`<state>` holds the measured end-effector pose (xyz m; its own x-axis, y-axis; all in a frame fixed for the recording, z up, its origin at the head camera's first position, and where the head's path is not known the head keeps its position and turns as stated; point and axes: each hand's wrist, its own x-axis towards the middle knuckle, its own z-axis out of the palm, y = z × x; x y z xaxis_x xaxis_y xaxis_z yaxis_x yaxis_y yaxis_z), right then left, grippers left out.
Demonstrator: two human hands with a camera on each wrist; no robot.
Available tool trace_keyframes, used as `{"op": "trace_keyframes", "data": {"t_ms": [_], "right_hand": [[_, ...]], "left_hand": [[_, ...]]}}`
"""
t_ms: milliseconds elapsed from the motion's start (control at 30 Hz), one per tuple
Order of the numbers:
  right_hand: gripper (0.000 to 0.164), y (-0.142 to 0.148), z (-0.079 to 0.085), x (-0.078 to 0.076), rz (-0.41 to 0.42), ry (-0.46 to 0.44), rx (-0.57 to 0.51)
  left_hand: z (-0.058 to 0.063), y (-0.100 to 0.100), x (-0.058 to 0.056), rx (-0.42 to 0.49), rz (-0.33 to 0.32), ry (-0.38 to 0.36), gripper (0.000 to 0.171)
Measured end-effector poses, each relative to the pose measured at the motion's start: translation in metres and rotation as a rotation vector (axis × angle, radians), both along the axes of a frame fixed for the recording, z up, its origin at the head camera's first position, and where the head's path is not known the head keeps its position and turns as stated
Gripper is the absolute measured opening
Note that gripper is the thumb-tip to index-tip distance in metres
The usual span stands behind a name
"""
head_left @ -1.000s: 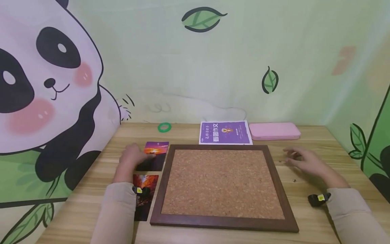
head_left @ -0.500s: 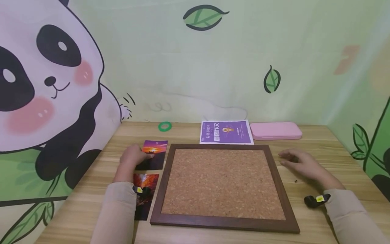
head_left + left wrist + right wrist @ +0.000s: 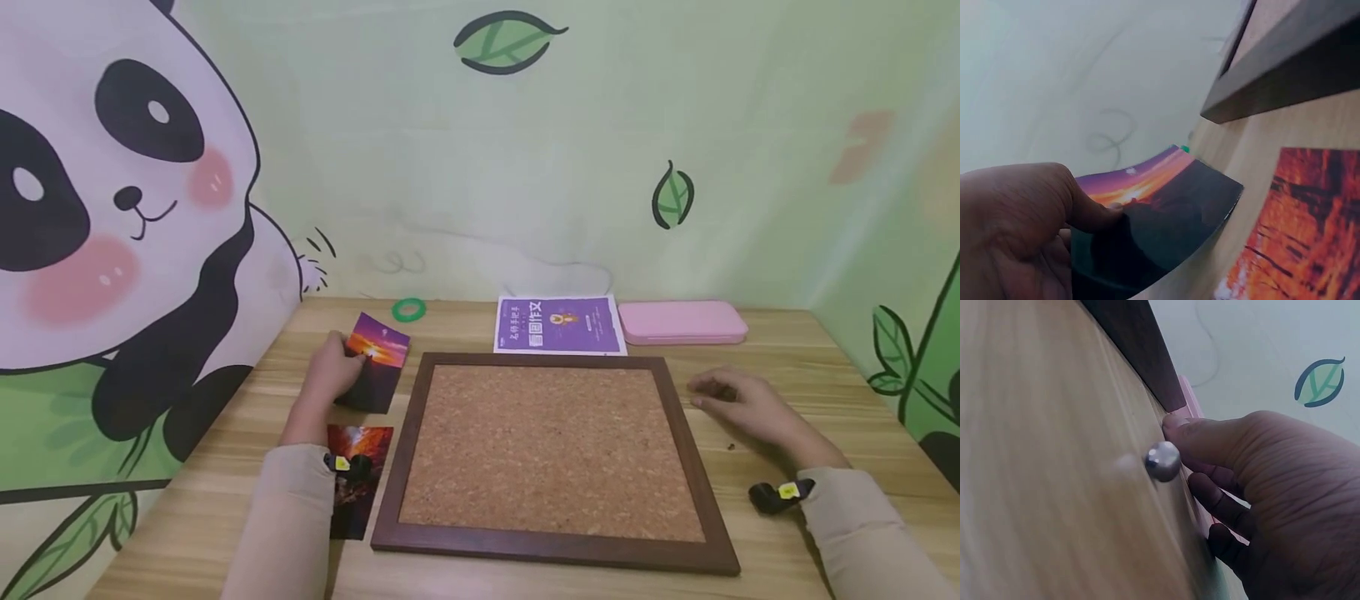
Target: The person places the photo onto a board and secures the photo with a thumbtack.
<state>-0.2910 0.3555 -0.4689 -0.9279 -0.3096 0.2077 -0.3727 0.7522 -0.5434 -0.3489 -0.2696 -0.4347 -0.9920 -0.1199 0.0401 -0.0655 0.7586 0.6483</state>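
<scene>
My left hand (image 3: 335, 367) pinches the left side of a sunset photo (image 3: 382, 387), thumb on its picture face. The photo is bent and tilted up from the table in the left wrist view. An autumn photo (image 3: 375, 454) with red leaves lies just below, partly covered by my wrist. Right of both lies a cork board (image 3: 555, 450) in a dark brown frame. My right hand (image 3: 746, 404) rests beside the board's right edge with curled fingers; whether anything is between the fingertips is hidden. Near its thumb is a small shiny silver ball-shaped thing (image 3: 1163, 461) on the table.
Along the back of the table lie a green ring (image 3: 408, 310), a purple-covered booklet (image 3: 577, 325) and a pink case (image 3: 682, 322). A wall (image 3: 360, 167) painted with a panda and leaves stands behind the wooden table (image 3: 187, 542).
My left hand has taken hold of the sunset photo, which has lifted and turned. My right hand has moved slightly left and down, covering a small item that lay by its fingertips.
</scene>
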Motion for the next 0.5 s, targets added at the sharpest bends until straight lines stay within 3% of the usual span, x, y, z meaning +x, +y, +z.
{"op": "trace_keyframes", "data": {"t_ms": [300, 500], "right_hand": [[0.015, 0.000, 0.001, -0.001, -0.003, 0.006, 0.006], [0.022, 0.003, -0.001, -0.002, -0.011, 0.019, 0.007]], "left_hand": [[0.009, 0.006, 0.002, 0.063, 0.014, 0.065, 0.039], [0.015, 0.009, 0.001, 0.124, 0.027, 0.075, 0.040]]}}
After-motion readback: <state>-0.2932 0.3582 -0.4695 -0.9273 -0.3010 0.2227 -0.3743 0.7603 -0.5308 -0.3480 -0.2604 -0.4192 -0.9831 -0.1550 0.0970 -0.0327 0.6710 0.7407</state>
